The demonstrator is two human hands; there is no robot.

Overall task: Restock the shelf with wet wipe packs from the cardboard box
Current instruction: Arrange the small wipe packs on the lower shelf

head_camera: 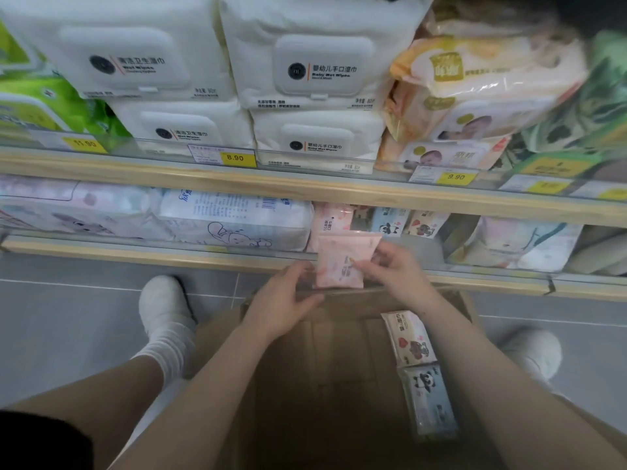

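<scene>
A person crouches before a store shelf [305, 262], holding a pink wet wipe pack [342, 261] upright at the shelf's front edge, directly above the far wall of an open cardboard box [339, 385] on the grey tiled floor [68, 317]. The right hand [393, 266] pinches the pack's right side between thumb and curled fingers, while the left hand [281, 300], just left of the box's far wall, touches the pack's lower left corner with its fingertips; whether those fingers actually grip the pack cannot be told. Inside the box, along its right wall, lie two more packs end to end: a cream pack with red hearts [409, 337] nearer the shelf and a pale blue panda pack [429, 398] nearer the person. Beyond the box, on the lower shelf, a matching pink pack [330, 220] stands behind the held one, with a blue panda pack [388, 222] and a hearts pack [425, 225] in a row to its right, and larger bunny-printed packs [234, 218] to its left. Above the box, the upper shelf [305, 184] carries stacked white lidded wipe packs [305, 72], green packs at far left and peach-coloured ones at right, with yellow price tags [235, 158] reading 8.90 and 9.90 on its rail. A white shoe and sock [166, 320] rest on the floor left of the box, and another white shoe [532, 351] to its right.
</scene>
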